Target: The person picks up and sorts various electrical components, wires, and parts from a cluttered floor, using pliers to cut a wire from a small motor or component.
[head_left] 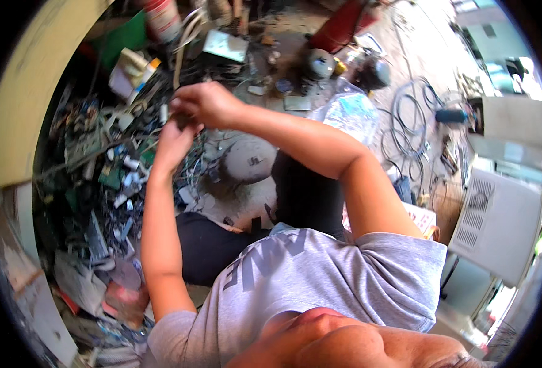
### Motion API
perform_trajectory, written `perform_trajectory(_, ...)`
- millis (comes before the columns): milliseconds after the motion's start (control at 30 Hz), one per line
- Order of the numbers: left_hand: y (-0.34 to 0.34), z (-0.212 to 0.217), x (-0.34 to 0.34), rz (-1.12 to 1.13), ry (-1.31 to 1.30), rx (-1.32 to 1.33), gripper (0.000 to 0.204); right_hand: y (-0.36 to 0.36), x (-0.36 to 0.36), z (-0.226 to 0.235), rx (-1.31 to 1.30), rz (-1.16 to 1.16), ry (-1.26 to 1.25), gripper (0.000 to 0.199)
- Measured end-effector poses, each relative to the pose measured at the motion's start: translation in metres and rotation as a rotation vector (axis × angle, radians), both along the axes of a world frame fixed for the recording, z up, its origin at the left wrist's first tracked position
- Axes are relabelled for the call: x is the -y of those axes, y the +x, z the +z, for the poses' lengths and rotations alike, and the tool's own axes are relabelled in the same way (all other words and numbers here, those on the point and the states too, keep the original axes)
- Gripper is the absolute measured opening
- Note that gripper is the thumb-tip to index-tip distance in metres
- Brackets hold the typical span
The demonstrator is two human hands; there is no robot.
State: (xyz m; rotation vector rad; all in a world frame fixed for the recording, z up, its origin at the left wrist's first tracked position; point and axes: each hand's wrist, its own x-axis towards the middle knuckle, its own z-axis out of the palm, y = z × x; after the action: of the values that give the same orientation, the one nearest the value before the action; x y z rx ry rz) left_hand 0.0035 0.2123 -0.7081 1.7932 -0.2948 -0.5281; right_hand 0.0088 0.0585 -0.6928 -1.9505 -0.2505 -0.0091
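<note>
Face (351,346) and grey shirt (344,270) are filling the lower edge, nearest the camera. Ahead of them, left of the middle, the left hand (176,140) is apparently clamping a small dark piece (182,120). Just above, the right hand (211,105) is bending over it with fingers bunched; blur is hiding whether they are gripping it too. The piece is sitting between both hands, above the scrap (124,178). Judging by its size, it is probably weighing little and likely staying stiff under pressure; whether it is slippery or fragile, I cannot tell. Pinching its sides near the lower end is seeming the surest hold, leaving its top free. Outward, the scrap is spreading leftward, a grey dome (246,161) is resting to the right, and a clear bag (354,116) is lying farther right, near coiled cable (400,122).
</note>
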Motion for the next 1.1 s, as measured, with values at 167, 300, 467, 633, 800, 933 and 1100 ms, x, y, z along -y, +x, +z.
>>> perform_trajectory(167, 0.000, -0.011, 0.007, 0.143, 0.023, 0.010, 0.019, -0.019, -0.007, 0.007, 0.345, -0.134, -0.113, 0.014)
perform_trajectory(300, -0.010, -0.026, 0.008, 0.166, -0.113, 0.124, 0.039, -0.025, -0.006, 0.024, 0.365, -0.096, -0.157, 0.013)
perform_trajectory(467, 0.001, -0.072, 0.013, 0.157, -0.593, -0.205, 0.027, -0.031, 0.004, 0.026, 0.191, -0.079, -0.063, 0.014)
perform_trajectory(633, -0.004, -0.049, 0.028, 0.037, -0.270, 0.166, 0.036, -0.044, -0.001, 0.021, 0.193, -0.169, 0.013, 0.015)
perform_trajectory(800, -0.020, -0.068, 0.037, 0.190, -0.533, -0.177, 0.023, -0.043, 0.016, 0.027, 0.231, -0.131, -0.031, 0.012)
perform_trajectory(933, -0.038, -0.055, 0.054, 0.119, -0.156, 0.159, 0.023, -0.052, 0.023, 0.025, 0.161, -0.140, -0.036, 0.010)
perform_trajectory(1100, -0.067, -0.057, 0.066, 0.162, -0.108, 0.129, 0.024, -0.074, 0.023, 0.029, 0.032, -0.228, -0.026, 0.011)
